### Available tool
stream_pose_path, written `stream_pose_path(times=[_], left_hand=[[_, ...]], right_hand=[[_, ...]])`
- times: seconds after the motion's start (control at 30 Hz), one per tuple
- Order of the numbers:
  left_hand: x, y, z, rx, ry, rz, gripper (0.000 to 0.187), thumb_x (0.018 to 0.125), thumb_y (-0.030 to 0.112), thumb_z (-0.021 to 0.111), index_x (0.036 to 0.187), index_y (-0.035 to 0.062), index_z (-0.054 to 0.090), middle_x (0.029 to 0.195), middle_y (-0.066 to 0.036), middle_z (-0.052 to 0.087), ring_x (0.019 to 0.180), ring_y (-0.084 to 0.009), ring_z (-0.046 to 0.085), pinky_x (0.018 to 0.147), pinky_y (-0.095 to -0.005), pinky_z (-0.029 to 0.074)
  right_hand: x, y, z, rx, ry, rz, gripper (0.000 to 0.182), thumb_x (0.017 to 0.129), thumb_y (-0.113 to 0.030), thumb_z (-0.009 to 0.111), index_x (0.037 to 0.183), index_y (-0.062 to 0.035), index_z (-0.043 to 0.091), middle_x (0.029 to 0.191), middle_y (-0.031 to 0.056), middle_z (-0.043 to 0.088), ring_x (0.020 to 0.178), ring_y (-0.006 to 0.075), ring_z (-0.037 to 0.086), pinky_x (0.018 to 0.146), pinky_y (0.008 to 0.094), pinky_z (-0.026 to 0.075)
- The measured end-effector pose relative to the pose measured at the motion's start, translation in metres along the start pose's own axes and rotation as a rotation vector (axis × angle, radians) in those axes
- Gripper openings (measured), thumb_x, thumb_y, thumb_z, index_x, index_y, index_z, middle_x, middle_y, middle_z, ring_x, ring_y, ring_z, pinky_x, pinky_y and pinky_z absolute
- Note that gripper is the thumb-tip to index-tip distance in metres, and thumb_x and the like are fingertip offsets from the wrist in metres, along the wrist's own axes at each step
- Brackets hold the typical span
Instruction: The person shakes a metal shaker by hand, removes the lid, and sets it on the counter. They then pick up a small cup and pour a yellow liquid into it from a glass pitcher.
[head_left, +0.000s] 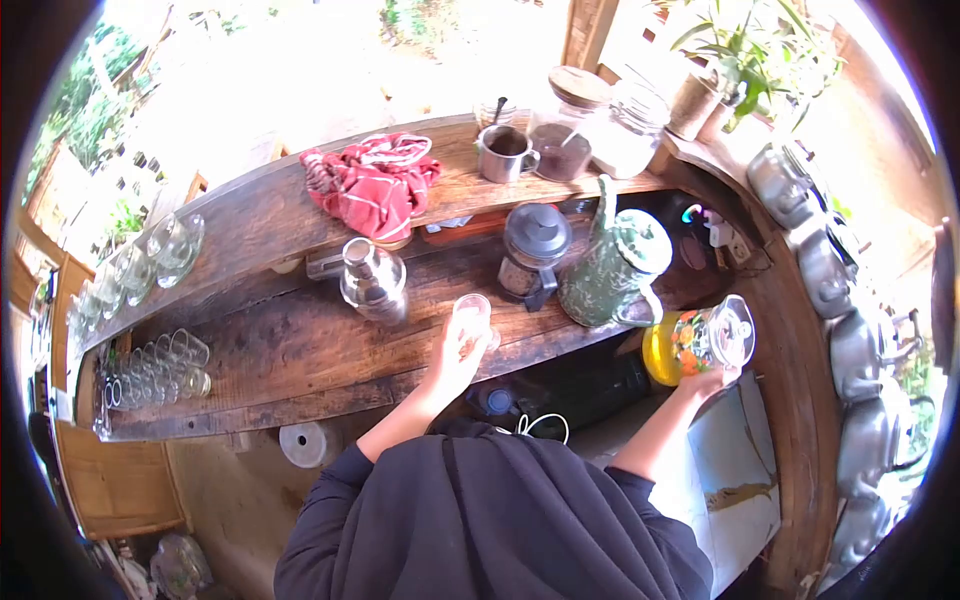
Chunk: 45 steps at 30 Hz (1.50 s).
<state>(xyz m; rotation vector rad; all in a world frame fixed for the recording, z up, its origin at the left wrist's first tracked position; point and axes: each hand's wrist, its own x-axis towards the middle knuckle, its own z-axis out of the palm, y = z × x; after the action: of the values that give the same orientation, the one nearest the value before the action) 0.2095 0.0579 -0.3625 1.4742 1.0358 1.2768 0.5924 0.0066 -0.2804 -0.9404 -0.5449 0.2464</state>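
My left hand (458, 352) is closed around a small clear glass (472, 312) over the wooden counter. On the right, my right hand (706, 382) grips a clear glass jar (690, 345) with a flower pattern and yellow at one end; the jar lies tilted sideways. Between the hands and farther back stand a French press (535, 250) with a dark lid and a green speckled enamel pot (615, 262). A steel cocktail shaker (374, 280) stands to the left of the small glass.
A red checked cloth (370, 185) lies on the upper ledge, near a steel mug (505, 155) and a lidded jar of dark powder (565, 140). Several glasses (165, 365) stand at the left. Metal kettles (865, 350) line the right ledge; a potted plant (700, 100) stands behind.
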Motion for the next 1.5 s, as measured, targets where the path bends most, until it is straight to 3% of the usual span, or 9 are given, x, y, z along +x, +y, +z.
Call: stream_pose_path(times=[0.23, 0.3, 0.43, 0.5, 0.53, 0.67, 1.03, 1.37, 1.5], left_hand=[[0.005, 0.058, 0.039, -0.199, -0.168, 0.096, 0.038, 0.083, 0.001, 0.064, 0.116, 0.0016, 0.046, 0.11, -0.013, 0.057, 0.105, -0.02, 0.059, 0.09, -0.0329, 0.048], [0.005, 0.071, 0.042, -0.058, -0.219, 0.276, 0.039, 0.082, -0.001, 0.064, 0.116, 0.0021, 0.046, 0.105, -0.011, 0.057, 0.102, -0.0184, 0.059, 0.09, -0.0319, 0.048], [0.002, 0.084, 0.038, -0.218, -0.436, 0.203, 0.036, 0.082, -0.006, 0.061, 0.113, 0.003, 0.045, 0.111, -0.011, 0.055, 0.103, -0.0195, 0.059, 0.09, -0.0325, 0.048], [0.005, 0.105, 0.026, -0.209, -0.497, 0.221, 0.036, 0.081, -0.004, 0.065, 0.112, 0.0031, 0.047, 0.108, -0.01, 0.058, 0.099, -0.0184, 0.06, 0.089, -0.0318, 0.048], [0.004, 0.116, 0.019, -0.127, -0.557, 0.252, 0.038, 0.081, -0.002, 0.066, 0.114, 0.0023, 0.048, 0.108, -0.011, 0.059, 0.101, -0.0193, 0.06, 0.092, -0.0327, 0.047], [-0.001, 0.126, 0.0, -0.064, -0.617, 0.304, 0.041, 0.08, 0.003, 0.068, 0.117, 0.0028, 0.05, 0.108, -0.011, 0.062, 0.103, -0.023, 0.061, 0.092, -0.034, 0.046], [-0.024, 0.15, -0.038, -0.05, -0.611, 0.322, 0.053, 0.08, 0.0, 0.067, 0.128, 0.0066, 0.046, 0.112, -0.01, 0.063, 0.104, -0.0232, 0.062, 0.09, -0.034, 0.047], [-0.031, 0.157, -0.043, -0.1, -0.638, 0.292, 0.05, 0.079, -0.001, 0.068, 0.125, 0.005, 0.048, 0.113, -0.009, 0.063, 0.102, -0.0239, 0.062, 0.09, -0.0338, 0.048], [-0.031, 0.159, -0.046, -0.082, -0.647, 0.328, 0.045, 0.078, 0.001, 0.069, 0.119, 0.0051, 0.05, 0.114, -0.009, 0.062, 0.101, -0.0258, 0.063, 0.088, -0.0337, 0.049]], right_hand=[[-0.041, -0.033, -0.022, 0.066, 0.147, -0.016, 0.056, 0.089, -0.039, 0.04, 0.124, 0.0033, 0.046, 0.119, 0.0197, 0.055, 0.105, 0.0333, 0.059, 0.089, 0.0454, 0.051], [-0.059, -0.045, -0.019, 0.186, -0.043, 0.013, 0.057, 0.089, -0.04, 0.041, 0.125, 0.0043, 0.045, 0.119, 0.0196, 0.056, 0.105, 0.0331, 0.058, 0.088, 0.0456, 0.051], [-0.085, -0.055, -0.002, 0.221, 0.053, 0.138, 0.058, 0.089, -0.041, 0.045, 0.123, 0.0054, 0.046, 0.112, 0.0195, 0.059, 0.102, 0.0321, 0.059, 0.083, 0.0429, 0.053], [-0.1, -0.078, 0.019, 0.218, -0.19, 0.175, 0.051, 0.09, -0.039, 0.044, 0.117, 0.0032, 0.052, 0.11, 0.0161, 0.061, 0.092, 0.0282, 0.063, 0.078, 0.0397, 0.054], [-0.099, -0.069, 0.011, 0.306, -0.216, 0.305, 0.051, 0.09, -0.039, 0.046, 0.118, 0.0032, 0.051, 0.111, 0.0161, 0.061, 0.094, 0.028, 0.063, 0.079, 0.0384, 0.053], [-0.116, -0.064, 0.03, 0.004, -0.261, 0.2, 0.038, 0.095, -0.031, 0.043, 0.119, -0.0024, 0.049, 0.11, 0.0106, 0.057, 0.098, 0.0199, 0.057, 0.088, 0.032, 0.045], [-0.104, -0.116, 0.092, -0.161, -0.956, 0.29, 0.088, 0.083, -0.066, 0.047, 0.139, -0.0055, 0.017, 0.12, 0.0223, 0.047, 0.112, 0.0295, 0.051, 0.096, 0.0422, 0.041], [-0.083, -0.15, 0.133, -0.346, -1.192, 0.08, 0.063, 0.083, -0.053, 0.056, 0.117, -0.0002, 0.046, 0.111, 0.0183, 0.057, 0.107, 0.0269, 0.055, 0.091, 0.0379, 0.044], [-0.073, -0.162, 0.141, -0.642, -1.274, -0.178, 0.064, 0.083, -0.063, 0.047, 0.103, -0.0027, 0.052, 0.102, 0.0123, 0.062, 0.099, 0.0241, 0.057, 0.093, 0.0398, 0.037]])
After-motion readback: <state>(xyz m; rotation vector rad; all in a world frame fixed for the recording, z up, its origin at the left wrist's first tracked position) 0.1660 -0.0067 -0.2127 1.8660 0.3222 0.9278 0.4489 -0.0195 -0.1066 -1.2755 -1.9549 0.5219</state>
